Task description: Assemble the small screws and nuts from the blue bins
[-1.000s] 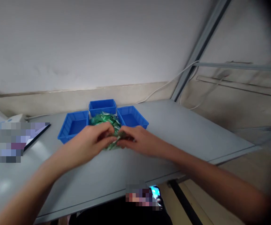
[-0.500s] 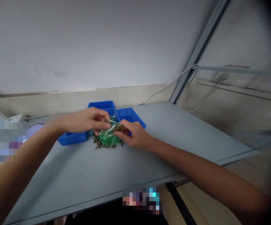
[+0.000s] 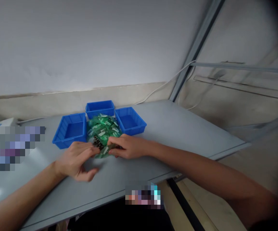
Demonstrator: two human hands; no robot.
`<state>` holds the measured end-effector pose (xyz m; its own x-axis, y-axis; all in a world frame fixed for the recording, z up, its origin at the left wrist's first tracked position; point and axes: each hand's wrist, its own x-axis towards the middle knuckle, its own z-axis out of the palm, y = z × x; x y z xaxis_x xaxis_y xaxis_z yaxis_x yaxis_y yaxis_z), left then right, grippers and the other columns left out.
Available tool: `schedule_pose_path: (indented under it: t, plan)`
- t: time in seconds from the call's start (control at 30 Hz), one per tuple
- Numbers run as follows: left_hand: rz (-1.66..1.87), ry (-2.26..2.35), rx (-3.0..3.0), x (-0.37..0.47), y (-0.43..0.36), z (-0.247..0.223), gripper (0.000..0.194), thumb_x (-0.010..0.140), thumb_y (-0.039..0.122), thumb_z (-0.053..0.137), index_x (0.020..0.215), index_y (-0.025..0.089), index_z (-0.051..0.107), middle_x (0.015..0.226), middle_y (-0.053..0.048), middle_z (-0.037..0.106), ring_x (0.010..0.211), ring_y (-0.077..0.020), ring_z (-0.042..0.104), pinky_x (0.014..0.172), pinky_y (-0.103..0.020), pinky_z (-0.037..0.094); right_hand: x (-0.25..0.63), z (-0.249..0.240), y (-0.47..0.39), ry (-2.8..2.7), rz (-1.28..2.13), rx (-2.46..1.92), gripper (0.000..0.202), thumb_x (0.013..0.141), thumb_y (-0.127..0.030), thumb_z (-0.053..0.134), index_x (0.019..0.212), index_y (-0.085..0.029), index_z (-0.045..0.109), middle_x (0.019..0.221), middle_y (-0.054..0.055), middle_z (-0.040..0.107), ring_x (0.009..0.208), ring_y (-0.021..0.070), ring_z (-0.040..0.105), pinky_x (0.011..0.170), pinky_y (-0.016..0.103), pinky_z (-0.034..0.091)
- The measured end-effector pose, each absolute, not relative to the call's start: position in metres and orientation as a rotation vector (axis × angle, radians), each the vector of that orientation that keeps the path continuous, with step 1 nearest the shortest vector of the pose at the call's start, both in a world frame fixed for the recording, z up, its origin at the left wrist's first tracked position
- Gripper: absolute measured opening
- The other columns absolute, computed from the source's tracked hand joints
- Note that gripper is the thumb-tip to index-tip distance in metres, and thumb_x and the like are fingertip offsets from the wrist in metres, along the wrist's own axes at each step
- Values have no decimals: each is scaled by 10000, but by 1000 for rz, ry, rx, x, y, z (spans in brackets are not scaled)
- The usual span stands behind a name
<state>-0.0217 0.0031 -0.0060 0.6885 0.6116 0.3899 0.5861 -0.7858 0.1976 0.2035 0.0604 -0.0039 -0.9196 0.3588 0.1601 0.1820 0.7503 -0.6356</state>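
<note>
My right hand [image 3: 128, 146] is closed on a small green plastic bag [image 3: 103, 152] at the near side of a heap. A white label or strip shows on that bag. To its left, my left hand [image 3: 77, 158] is open, thumb and fingers apart, with its fingertips by the bag's edge and a cluster of small metal pieces that look like screws [image 3: 97, 142]. Just beyond both hands lies the heap of green plastic bags [image 3: 104, 123] with white strips. What lies under my right fingers is hidden.
Blue bins surround the heap: a left bin [image 3: 69, 143], a back bin [image 3: 101, 113] and a right bin [image 3: 136, 130]. They stand on the grey table [image 3: 172, 128]. A white cable [image 3: 158, 88] runs along the wall to a metal post [image 3: 189, 48].
Both hands have come down and nearer from above the heap. My left hand has let go of the bag and opened, while my right keeps a bag. The heap and bins are now less covered.
</note>
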Motion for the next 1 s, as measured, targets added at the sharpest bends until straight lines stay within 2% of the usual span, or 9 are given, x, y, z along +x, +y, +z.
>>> schedule_pose_path:
  t: [0.1, 0.23, 0.33, 0.43, 0.5, 0.57, 0.73, 0.87, 1.0]
  plan:
    - [757, 911, 2853, -24, 3, -6, 464, 658, 555, 543, 951, 197, 530, 689, -45, 621, 596, -182, 580, 551, -280, 449, 204, -4, 62, -2683, 940, -433, 116, 883, -307, 444, 878, -192, 459, 671, -28, 590, 613, 100, 550, 559, 209, 366]
    - [826, 1142, 2848, -23, 6, -8, 291, 813, 393, 466, 1006, 175, 468, 620, 17, 587, 502, -124, 557, 492, -226, 432, 205, -6, 64, -2707, 910, -461, 129, 881, -313, 444, 879, -185, 461, 660, -24, 587, 578, 98, 531, 532, 209, 343]
    - [790, 1303, 2721, -22, 7, -8, 272, 856, 337, 445, 1055, 153, 426, 602, 40, 564, 476, -102, 526, 467, -204, 409, 206, -6, 65, -2692, 891, -463, 125, 881, -307, 448, 858, -185, 462, 657, -28, 584, 570, 92, 519, 539, 210, 340]
    - [621, 1354, 2685, -22, 8, -6, 221, 860, 370, 456, 912, 159, 492, 559, 51, 531, 458, -90, 495, 457, -201, 373, 207, -5, 66, -2644, 921, -454, 132, 876, -316, 457, 849, -187, 456, 663, -30, 582, 586, 91, 528, 557, 212, 355]
    - [502, 1315, 2711, -22, 9, -5, 259, 854, 400, 475, 741, 168, 498, 525, 51, 502, 446, -83, 478, 451, -203, 345, 207, -5, 67, -2623, 952, -453, 131, 874, -316, 462, 851, -188, 452, 665, -29, 580, 590, 92, 532, 559, 214, 361]
    - [467, 1287, 2719, -22, 10, -7, 313, 864, 405, 469, 659, 168, 480, 515, 46, 483, 444, -79, 468, 451, -206, 330, 207, -5, 68, -2623, 964, -459, 124, 870, -310, 467, 851, -188, 450, 658, -30, 576, 590, 95, 532, 558, 216, 361]
    - [460, 1252, 2739, -21, 12, -11, 328, 907, 370, 406, 683, 165, 529, 539, 32, 491, 470, -87, 487, 474, -215, 339, 206, -7, 69, -2645, 933, -477, 134, 867, -319, 474, 859, -186, 457, 653, -30, 573, 592, 96, 526, 561, 219, 356]
    - [463, 1220, 2762, -20, 12, -11, 339, 928, 356, 358, 759, 163, 580, 569, 18, 525, 500, -100, 517, 491, -223, 357, 205, -8, 69, -2670, 832, -517, 235, 795, -380, 571, 883, -185, 474, 661, -31, 560, 591, 98, 517, 541, 215, 344]
    - [466, 1219, 2776, -18, 11, -10, 349, 934, 345, 347, 752, 155, 578, 565, 16, 524, 493, -102, 519, 489, -224, 358, 204, -9, 69, -2707, 791, -547, 244, 771, -357, 599, 900, -187, 482, 663, -30, 557, 595, 104, 518, 541, 218, 342]
